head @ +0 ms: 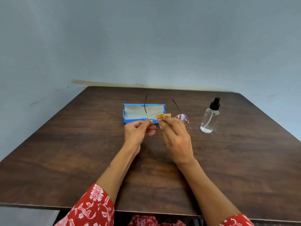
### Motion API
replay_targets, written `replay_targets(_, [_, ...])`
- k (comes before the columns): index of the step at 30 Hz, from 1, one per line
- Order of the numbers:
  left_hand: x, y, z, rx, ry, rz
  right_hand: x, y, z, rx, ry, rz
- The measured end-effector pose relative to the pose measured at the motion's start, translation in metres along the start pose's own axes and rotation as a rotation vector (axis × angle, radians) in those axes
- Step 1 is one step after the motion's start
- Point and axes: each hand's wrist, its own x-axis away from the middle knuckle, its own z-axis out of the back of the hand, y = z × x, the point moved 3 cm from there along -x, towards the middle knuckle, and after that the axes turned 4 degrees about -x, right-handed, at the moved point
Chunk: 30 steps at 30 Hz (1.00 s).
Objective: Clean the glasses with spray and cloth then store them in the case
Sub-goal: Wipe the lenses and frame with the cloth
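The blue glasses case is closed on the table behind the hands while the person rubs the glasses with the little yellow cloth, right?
Not quite: the blue plastic glasses case lies open, its pale lining showing in the head view. The rest holds: it sits on the dark wooden table behind the hands, and the right hand rubs the thin-rimmed round glasses with the small yellow cloth.

Two hands are holding glasses and a cloth above a table.

The left hand (138, 131) is pinching the glasses (181, 118) at the left hinge, with both temples pointing away toward the wall (146, 38). The right hand (175, 136) is pressing a folded tan cloth (163, 116) over the left lens, while the right lens is showing clear beside it. A blue case (130, 115) is lying open on the table (65, 152) just behind the hands. A clear spray bottle (210, 116) with a black top is standing upright to the right, apart from the glasses. Red patterned sleeves (92, 207) are showing at the near edge.
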Motion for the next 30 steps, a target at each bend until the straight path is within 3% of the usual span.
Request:
replay_targets(5, [0.0009,0.0005,0.0004,0.026,0.009,-0.021,0.0028,-0.0056,-0.0056,-0.021,-0.066,0.06])
replay_targets(11, [0.0004,0.0019,0.0004,0.031,-0.005,-0.009,-0.0012,0.002,0.0003,0.015,0.018,-0.016])
replay_targets(17, [-0.0012,0.0042,0.0023,0.077,0.009,-0.032,0.0002,-0.0047,-0.0084,-0.017,-0.056,0.043])
replay_targets(25, [-0.001,0.0037,0.0027,0.073,0.0,-0.01,0.0004,0.003,-0.0089,0.023,-0.012,-0.015])
replay_targets(30, [0.0006,0.0063,0.0035,0.092,0.024,-0.025,0.0001,-0.0066,-0.0079,-0.043,-0.056,0.055])
